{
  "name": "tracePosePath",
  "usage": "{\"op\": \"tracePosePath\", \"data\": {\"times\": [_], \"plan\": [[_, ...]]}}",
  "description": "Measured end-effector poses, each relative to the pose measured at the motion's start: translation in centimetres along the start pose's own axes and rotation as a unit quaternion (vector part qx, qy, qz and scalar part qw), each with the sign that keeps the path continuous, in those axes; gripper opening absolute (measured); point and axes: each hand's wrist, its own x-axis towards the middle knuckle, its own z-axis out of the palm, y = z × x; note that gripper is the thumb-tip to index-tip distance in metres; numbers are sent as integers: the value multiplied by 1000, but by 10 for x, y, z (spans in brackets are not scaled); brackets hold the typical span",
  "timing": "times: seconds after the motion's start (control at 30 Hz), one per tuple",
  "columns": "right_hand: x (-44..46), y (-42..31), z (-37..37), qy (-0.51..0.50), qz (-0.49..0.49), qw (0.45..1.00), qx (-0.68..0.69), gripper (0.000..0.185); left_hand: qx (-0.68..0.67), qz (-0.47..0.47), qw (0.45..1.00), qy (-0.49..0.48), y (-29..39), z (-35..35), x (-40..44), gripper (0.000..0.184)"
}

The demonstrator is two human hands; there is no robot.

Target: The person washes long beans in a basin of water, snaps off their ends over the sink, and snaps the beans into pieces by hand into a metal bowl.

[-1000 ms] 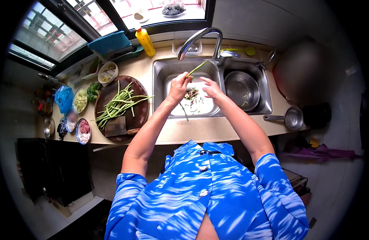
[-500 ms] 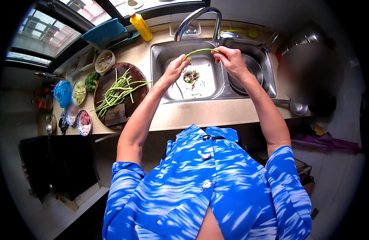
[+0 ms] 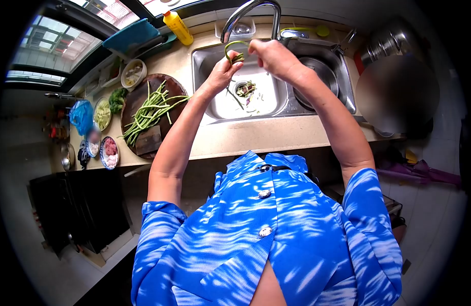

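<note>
Above the left basin of the steel sink (image 3: 198,61), a green long bean (image 3: 228,47) bends in an arch between my hands. My left hand (image 3: 221,76) is closed around its lower part, along with what looks like a small bunch of bean pieces at the fingertips. One strand hangs below that hand toward the basin. With fingers pinched, my right hand (image 3: 277,58) grips the bean's upper end; the fingertips are partly hidden. Green scraps (image 3: 248,87) lie around the drain below. More long beans (image 3: 149,113) are heaped on a round wooden board (image 3: 166,84) left of the sink.
A cleaver-like blade (image 3: 149,140) rests on the board's near side. The faucet (image 3: 248,10) arches over the sink, close to my hands. A metal pot (image 3: 317,86) sits in the right basin. Bowls of meat (image 3: 110,152) and cut vegetables (image 3: 102,113) stand at the left.
My right hand has moved left and up, closer to my left hand. The bean, earlier stretched almost straight between the hands, is now curved. My view has shifted slightly.
</note>
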Motion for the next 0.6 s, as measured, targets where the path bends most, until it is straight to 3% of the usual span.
{"op": "tracePosePath", "data": {"times": [0.07,0.1,0.2,0.27,0.33,0.4,0.47,0.6], "plan": [[3,-3,-21,25,79,989,119,3,-46,8,999,4,-5,-2,-4,19],[1,1,-28,61,50,989,127,7,-52,-17,998,17,-4,-4,-10,24],[-6,5,-45,64,89,973,204,10,-62,-54,996,40,-15,-9,-17,40],[-7,4,-56,63,104,973,198,10,-158,-85,980,92,-25,-11,-17,42],[-9,3,-58,69,92,986,120,9,-167,-60,976,128,-23,-13,-16,36],[-10,8,-43,77,68,989,108,8,-242,-77,960,119,-14,-17,-17,31],[-7,6,-27,59,-34,997,35,7,-216,-52,968,118,14,-11,-13,22],[-3,-19,-12,-25,3,1000,9,4,-234,-63,969,43,37,3,-5,28]]}}
